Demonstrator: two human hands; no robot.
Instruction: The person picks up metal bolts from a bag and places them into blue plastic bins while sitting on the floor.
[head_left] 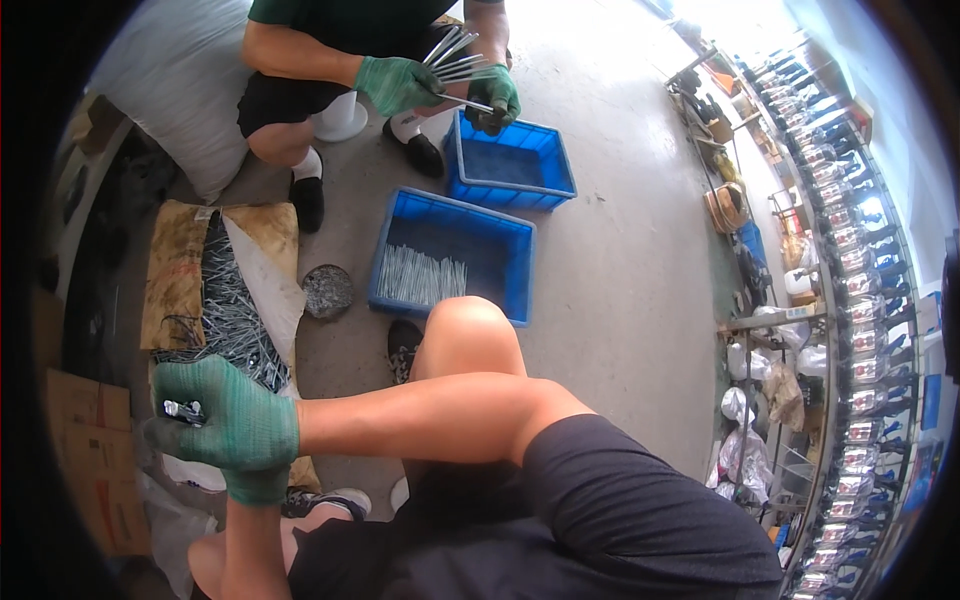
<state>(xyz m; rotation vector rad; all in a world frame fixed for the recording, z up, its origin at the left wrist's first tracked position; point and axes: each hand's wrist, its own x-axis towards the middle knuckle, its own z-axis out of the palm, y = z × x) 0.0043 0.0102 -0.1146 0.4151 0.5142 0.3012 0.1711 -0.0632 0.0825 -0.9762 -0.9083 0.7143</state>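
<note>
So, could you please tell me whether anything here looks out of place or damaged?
The brown package looks stained and ripped open, with a pale flap askew at its opening. The metal rods inside lie jumbled, unlike the neat row in the nearer blue bin.

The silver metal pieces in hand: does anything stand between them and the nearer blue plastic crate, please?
Partly: the bare knee overlaps the near rim of the blue plastic crate; its left rim shows uncovered.

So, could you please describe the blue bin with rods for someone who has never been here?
Look at the grey floor, just beyond the bare knee. There you find the nearer blue bin. Silvery rods lie packed together on its left side, whereas none show in the farther blue bin.
</note>
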